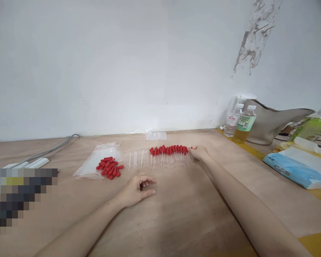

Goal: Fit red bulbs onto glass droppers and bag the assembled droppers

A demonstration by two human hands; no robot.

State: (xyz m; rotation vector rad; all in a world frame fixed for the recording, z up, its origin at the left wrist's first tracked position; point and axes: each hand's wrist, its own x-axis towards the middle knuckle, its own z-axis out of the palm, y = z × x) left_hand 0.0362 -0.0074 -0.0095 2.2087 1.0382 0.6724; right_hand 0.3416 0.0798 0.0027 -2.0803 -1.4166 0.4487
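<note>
My left hand [140, 189] rests on the table with thumb and fingers apart and nothing between them. At the right end of a row of droppers, my right hand [199, 152] closes its fingers on a dropper [192, 148]; a bit of its red bulb and clear tube shows. The row of red-bulbed droppers [168, 150] lies side by side, tips toward me. Bare clear tubes [136, 160] continue the row to the left. Loose red rubber bulbs [111, 167] are heaped on the near right corner of some clear plastic bags [88, 166].
A small clear bag [156, 135] lies by the wall. Two bottles, one clear [231, 123] and one with yellow liquid [243, 126], stand back right beside a grey bag-like object [270, 121]. A blue tissue pack [289, 169] lies right. A grey cable [56, 145] runs at left.
</note>
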